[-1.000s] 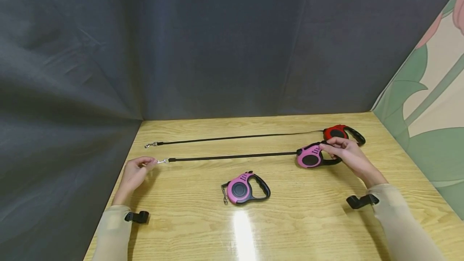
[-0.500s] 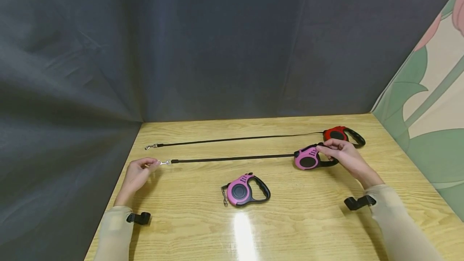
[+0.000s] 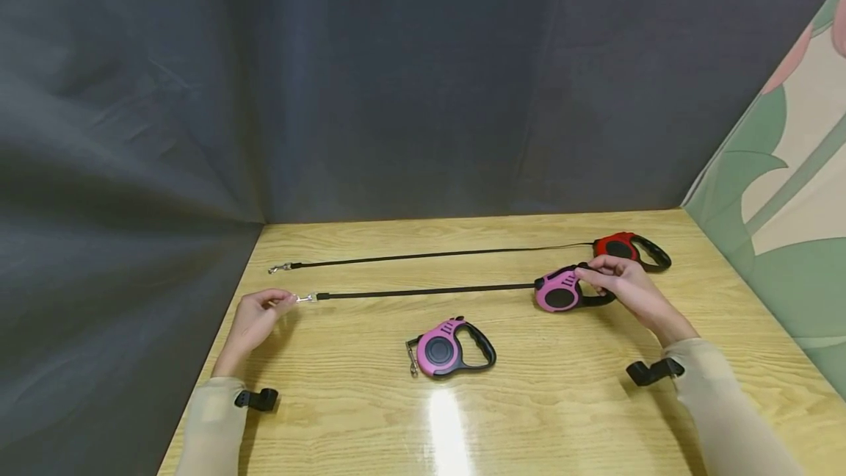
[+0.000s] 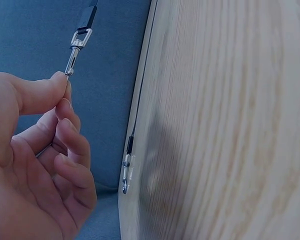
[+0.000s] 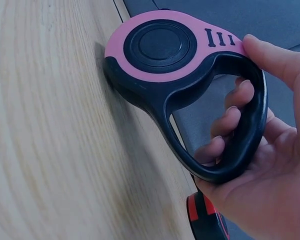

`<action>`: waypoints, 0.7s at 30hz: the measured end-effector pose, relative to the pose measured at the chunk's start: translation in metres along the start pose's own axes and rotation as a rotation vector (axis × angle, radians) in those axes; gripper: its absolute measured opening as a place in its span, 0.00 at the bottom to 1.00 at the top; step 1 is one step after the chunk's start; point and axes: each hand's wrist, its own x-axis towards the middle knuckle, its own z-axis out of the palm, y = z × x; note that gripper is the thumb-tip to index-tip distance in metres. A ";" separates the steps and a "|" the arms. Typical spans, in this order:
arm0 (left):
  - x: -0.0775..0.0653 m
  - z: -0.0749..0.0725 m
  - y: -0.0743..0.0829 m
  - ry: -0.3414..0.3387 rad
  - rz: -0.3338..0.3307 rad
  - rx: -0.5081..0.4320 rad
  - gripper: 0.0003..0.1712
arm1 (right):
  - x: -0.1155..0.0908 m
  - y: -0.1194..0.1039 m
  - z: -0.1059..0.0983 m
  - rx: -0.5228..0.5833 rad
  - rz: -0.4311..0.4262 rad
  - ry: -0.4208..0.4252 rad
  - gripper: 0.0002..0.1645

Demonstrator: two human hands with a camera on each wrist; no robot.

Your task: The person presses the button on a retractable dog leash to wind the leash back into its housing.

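Note:
My left hand (image 3: 254, 322) pinches the end of a metal snap hook (image 4: 74, 55) between thumb and forefinger. From that hook a black strap (image 3: 426, 291) stretches straight across to a pink and black retractable dog leash (image 3: 560, 292). My right hand (image 3: 634, 289) grips this leash by its black loop handle (image 5: 250, 130), fingers through the opening and thumb on the pink casing. The right wrist view shows the casing close above the wooden surface. Nearer to me lies a second pink leash (image 3: 439, 350), its small hook (image 3: 413, 362) at its left side.
A red retractable leash (image 3: 617, 247) lies behind my right hand. Its thin strap (image 3: 443, 253) runs left to a metal hook (image 3: 280, 268) near the table's left edge. A dark curtain (image 3: 410, 94) backs the wooden table (image 3: 344, 402); a floral panel (image 3: 793, 241) stands right.
The strap stays stretched between my hands. Both hands keep their hold; the right hand and its leash have shifted slightly left, the left hand slightly right. The view has tilted a little.

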 end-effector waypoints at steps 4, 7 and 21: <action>0.001 0.002 0.001 0.005 0.003 0.008 0.18 | 0.000 0.000 0.000 0.002 -0.010 0.003 0.12; 0.001 0.003 0.001 0.013 0.006 0.015 0.17 | 0.000 -0.001 0.001 0.001 -0.017 0.007 0.11; 0.001 0.004 0.001 -0.018 0.008 0.019 0.17 | 0.002 -0.005 0.006 -0.006 -0.034 -0.013 0.12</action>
